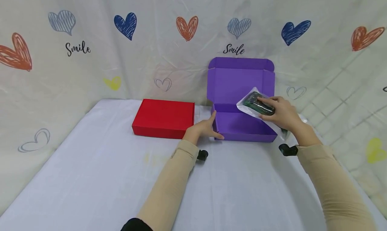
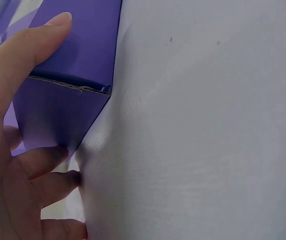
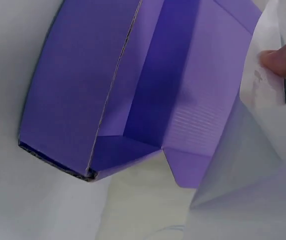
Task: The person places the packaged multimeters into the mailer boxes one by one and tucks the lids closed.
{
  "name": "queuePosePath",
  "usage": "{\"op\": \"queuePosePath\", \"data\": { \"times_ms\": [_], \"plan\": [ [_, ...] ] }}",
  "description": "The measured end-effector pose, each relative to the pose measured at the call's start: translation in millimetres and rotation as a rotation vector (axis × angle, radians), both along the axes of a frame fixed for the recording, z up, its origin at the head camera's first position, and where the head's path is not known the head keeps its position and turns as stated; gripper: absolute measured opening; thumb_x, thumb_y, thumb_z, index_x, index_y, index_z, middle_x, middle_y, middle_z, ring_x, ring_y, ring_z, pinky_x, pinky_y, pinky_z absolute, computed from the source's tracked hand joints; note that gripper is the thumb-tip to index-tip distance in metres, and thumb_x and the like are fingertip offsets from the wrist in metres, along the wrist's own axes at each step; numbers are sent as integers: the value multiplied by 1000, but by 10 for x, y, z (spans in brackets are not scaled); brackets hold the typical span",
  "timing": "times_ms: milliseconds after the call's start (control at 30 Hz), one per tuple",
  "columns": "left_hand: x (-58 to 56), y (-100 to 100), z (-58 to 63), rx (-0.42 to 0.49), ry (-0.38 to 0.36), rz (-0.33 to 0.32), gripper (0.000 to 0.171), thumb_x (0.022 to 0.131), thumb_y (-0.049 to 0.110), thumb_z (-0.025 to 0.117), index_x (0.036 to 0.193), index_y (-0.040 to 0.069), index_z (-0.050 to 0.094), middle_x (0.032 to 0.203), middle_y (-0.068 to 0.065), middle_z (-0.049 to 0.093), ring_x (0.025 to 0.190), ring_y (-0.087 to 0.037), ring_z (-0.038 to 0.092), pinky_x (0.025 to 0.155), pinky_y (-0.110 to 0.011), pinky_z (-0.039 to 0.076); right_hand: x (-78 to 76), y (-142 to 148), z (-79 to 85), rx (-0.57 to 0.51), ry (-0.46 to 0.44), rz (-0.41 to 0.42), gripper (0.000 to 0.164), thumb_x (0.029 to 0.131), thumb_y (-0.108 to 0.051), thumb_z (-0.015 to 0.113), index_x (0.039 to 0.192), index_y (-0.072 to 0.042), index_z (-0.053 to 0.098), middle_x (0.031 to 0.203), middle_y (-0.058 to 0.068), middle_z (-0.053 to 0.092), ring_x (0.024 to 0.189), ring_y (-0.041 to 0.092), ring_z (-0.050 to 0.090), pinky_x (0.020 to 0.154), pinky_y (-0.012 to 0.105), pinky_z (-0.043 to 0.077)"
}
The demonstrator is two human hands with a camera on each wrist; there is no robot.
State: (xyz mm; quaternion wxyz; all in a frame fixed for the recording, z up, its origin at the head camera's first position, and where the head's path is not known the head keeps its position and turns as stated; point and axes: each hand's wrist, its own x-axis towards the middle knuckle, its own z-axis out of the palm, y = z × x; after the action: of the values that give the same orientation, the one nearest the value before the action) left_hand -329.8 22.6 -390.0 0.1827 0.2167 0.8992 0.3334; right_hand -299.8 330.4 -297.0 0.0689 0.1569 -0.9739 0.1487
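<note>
An open purple cardboard box [image 1: 242,137] stands on the table with its lid raised at the back. My left hand [image 1: 204,128] holds its front left corner; in the left wrist view the thumb [image 2: 38,42] lies on the front wall and the other fingers are at the side. Above the box's right part, my right hand [image 1: 284,113] grips a clear plastic bag [image 1: 242,105] with a dark green and black item [image 1: 257,103] inside. The right wrist view shows the thumb [image 3: 277,62] pressing the whitish plastic [image 3: 252,85], with the item mostly hidden.
A closed red box [image 1: 166,115] lies left of the purple box. Part of another clear bag with something dark [image 1: 284,132] shows beside the purple box's right end. White cloth covers the table [image 1: 226,184]; a curtain printed with hearts [image 1: 187,28] hangs behind.
</note>
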Motion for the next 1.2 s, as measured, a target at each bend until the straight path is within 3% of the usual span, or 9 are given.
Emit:
{"op": "queuePosePath", "data": {
  "times_ms": [233, 733, 1000, 1200],
  "plan": [
    [10, 11, 6, -1, -5, 1, 127, 85, 47, 83, 164, 22, -12, 167, -11, 26, 148, -28, 37, 118, -42, 34, -63, -124, -79, -18, 23, 105, 68, 88, -17, 80, 149, -10, 52, 142, 36, 41, 122, 57, 43, 94, 74, 35],
    [-6, 14, 8, 1, -16, 4, 125, 85, 42, 83, 165, 23, -11, 165, -15, 32, 145, -29, 40, 117, -43, 35, -235, -345, -225, 48, -13, 251, 66, 84, -17, 84, 145, -14, 59, 144, 29, 47, 126, 49, 46, 96, 66, 34],
    [-13, 8, 27, 1, 14, -1, 124, 85, 41, 84, 165, 20, -10, 161, -17, 38, 142, -29, 44, 117, -40, 35, -378, -385, -301, 49, -67, 239, 64, 84, -16, 82, 144, -15, 59, 146, 27, 46, 129, 49, 43, 99, 74, 30],
    [-15, 5, 12, -5, -1, 6, 125, 86, 42, 84, 165, 21, -10, 163, -16, 34, 144, -29, 43, 117, -41, 35, -461, -368, -376, 51, -94, 253, 65, 80, -14, 83, 142, -13, 62, 143, 28, 48, 128, 49, 46, 103, 70, 35]
  ]
}}
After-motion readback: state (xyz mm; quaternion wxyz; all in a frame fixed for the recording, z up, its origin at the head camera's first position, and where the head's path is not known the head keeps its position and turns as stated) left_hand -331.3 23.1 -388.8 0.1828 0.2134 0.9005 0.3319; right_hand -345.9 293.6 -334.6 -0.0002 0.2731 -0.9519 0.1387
